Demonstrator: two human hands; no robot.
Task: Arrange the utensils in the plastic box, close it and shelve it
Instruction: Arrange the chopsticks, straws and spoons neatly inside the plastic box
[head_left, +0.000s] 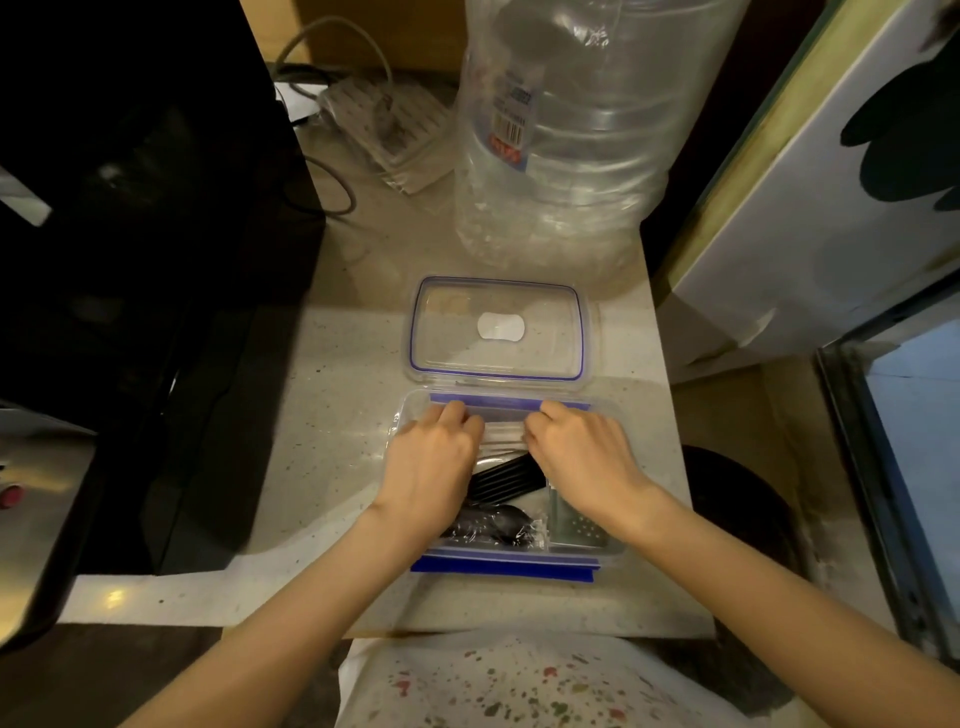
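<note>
Both hands were inside the open plastic box (506, 553), backs up. Left hand (434, 457) sat at the box's 9 o'clock side, fingers curled down toward the far wall; right hand (579, 449) at the 3 o'clock side, posed the same way. Fingertips of both met a pale, clear-wrapped bundle (501, 434) lying along the far wall. Whether they pinched it or only pressed it down could not be told, since the fingertips were folded out of sight.

Box stood on the light counter (337, 395), near its front edge. Black utensils (506, 475) lay between the two hands, with a dark wrapped packet (491, 522) toward 6 o'clock of them and a metal piece with small holes (576, 527) in the near right corner.

Progress, as judged: arranging under way, utensils in the box but apparently not yet settled. Lid (496, 330) lay flat at 12 o'clock of the box, just beside it, so closing was not yet done. Blue latch (501, 566) on the near side hung open. Shelving also remained.

Not resolved: how many utensils and which kinds; what the hands covered; whether lid and box were joined. No shelf could be picked out. Large clear water bottle (566, 130) stood at 12 o'clock beyond the lid; a dark appliance (145, 260) at 9 o'clock was too dim to identify.
</note>
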